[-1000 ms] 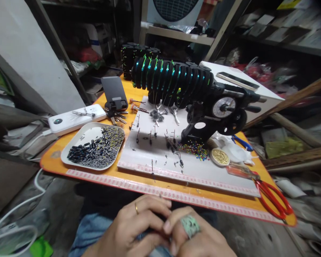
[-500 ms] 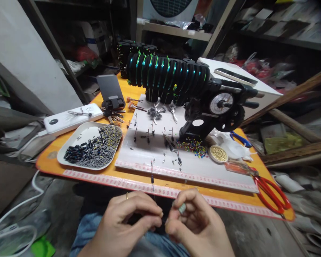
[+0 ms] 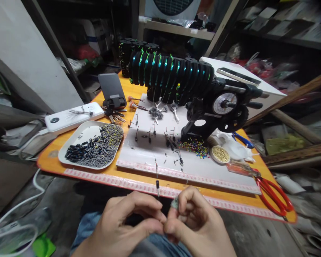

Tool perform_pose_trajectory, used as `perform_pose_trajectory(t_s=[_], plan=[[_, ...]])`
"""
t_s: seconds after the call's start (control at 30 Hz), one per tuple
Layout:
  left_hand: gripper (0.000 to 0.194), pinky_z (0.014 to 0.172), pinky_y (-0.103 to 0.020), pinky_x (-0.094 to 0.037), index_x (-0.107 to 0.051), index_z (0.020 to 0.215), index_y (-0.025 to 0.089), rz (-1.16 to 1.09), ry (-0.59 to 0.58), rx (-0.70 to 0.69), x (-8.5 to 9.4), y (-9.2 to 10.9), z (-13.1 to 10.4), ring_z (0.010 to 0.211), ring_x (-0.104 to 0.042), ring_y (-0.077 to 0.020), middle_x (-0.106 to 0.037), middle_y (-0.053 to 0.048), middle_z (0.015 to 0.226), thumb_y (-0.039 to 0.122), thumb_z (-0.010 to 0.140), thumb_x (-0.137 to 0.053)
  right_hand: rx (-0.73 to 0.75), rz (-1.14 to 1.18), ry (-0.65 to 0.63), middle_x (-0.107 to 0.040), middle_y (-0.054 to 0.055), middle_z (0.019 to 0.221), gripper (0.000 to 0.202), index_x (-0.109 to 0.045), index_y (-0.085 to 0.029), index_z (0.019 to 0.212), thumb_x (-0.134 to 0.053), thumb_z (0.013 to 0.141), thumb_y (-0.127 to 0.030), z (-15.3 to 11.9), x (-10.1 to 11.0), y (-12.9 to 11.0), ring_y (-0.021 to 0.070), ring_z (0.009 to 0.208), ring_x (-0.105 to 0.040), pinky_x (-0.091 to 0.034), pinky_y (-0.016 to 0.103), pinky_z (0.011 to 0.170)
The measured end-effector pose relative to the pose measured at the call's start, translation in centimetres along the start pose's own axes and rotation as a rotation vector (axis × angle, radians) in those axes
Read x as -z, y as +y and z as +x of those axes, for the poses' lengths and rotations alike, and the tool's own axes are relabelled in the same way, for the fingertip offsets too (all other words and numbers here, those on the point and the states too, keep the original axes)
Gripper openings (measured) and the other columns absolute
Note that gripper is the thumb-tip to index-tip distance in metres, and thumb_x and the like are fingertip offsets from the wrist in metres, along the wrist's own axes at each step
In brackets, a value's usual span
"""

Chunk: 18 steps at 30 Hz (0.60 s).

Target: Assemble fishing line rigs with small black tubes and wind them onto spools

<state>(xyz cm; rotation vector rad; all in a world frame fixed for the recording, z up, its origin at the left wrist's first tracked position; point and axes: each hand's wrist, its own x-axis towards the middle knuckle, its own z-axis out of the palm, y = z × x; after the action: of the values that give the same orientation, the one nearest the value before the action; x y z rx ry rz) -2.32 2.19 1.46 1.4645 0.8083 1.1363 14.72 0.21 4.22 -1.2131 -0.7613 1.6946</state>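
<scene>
My left hand is closed, thumb and fingertips pinched on something too fine to make out clearly, perhaps a thin line. Just above its fingers, a small black cylinder on a thin stem lies across the table's front edge. My right hand is curled, its thumb and fingertips meeting the left fingertips. Between its fingers sits a small grey-green piece, partly hidden. On the white board beyond lie several similar black cylinders with stems.
A white tray of small black and grey pieces stands left. Coloured beads, a dish of gold bits and red-handled scissors lie right. A black geared device with spools stands behind. A phone leans at the back left.
My hands have come together, fingertips now touching. The grey-green piece has shifted left and up with my right fingers. The black cylinder near the edge sits slightly right and lower.
</scene>
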Motion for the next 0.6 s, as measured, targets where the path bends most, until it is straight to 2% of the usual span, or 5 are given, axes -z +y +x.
perform_pose_trajectory(t_s=[0.17,0.3,0.4,0.5,0.6], plan=[[0.03,0.065,-0.013,-0.058,-0.063,0.103,0.021,0.243,-0.077,-0.183,1.0,0.7,0.3,0.065,-0.073,-0.0114,-0.077,0.001,0.079,0.006,0.078,-0.072,-0.026,-0.017,-0.05,-0.063,-0.007,0.061,0.051,-0.041,-0.02,0.07,-0.091,0.06,-0.025,0.2,0.2,-0.3,0.0045,0.052,-0.057,-0.042,0.014,0.052],[0.027,0.066,-0.019,-0.056,-0.059,0.111,0.018,0.42,-0.396,-0.321,1.7,2.3,1.6,0.07,-0.071,-0.0148,-0.075,-0.004,0.082,0.006,0.087,-0.059,-0.064,-0.122,-0.134,-0.061,-0.007,0.057,0.046,-0.043,-0.02,0.069,-0.089,0.061,-0.023,1.1,0.8,-0.3,0.0055,0.049,-0.058,-0.042,0.014,0.048],[0.022,0.056,-0.023,-0.051,-0.067,0.102,0.017,0.634,-0.565,-0.511,1.7,3.5,2.8,0.058,-0.064,-0.0153,-0.072,-0.003,0.071,0.005,0.084,-0.062,-0.109,-0.183,-0.22,-0.06,-0.007,0.058,0.045,-0.046,-0.019,0.069,-0.089,0.059,-0.025,2.2,1.4,-0.3,0.0055,0.046,-0.056,-0.042,0.013,0.044],[0.016,0.051,-0.025,-0.047,-0.07,0.092,0.018,0.714,-0.584,-0.661,1.4,3.6,3.6,0.053,-0.059,-0.0145,-0.072,-0.002,0.069,0.007,0.08,-0.068,-0.161,-0.174,-0.275,-0.06,-0.007,0.06,0.049,-0.05,-0.018,0.074,-0.092,0.052,-0.029,2.7,1.6,-0.7,0.004,0.046,-0.053,-0.043,0.013,0.044],[0.023,0.06,-0.028,-0.049,-0.062,0.108,0.019,0.467,-0.538,-0.566,1.4,2.2,3.4,0.064,-0.063,-0.0177,-0.072,-0.006,0.077,0.01,0.089,-0.054,-0.024,-0.175,-0.253,-0.061,-0.003,0.065,0.039,-0.053,-0.018,0.084,-0.081,0.072,-0.042,2.2,1.4,-1.0,0.007,0.051,-0.057,-0.047,0.016,0.048]])
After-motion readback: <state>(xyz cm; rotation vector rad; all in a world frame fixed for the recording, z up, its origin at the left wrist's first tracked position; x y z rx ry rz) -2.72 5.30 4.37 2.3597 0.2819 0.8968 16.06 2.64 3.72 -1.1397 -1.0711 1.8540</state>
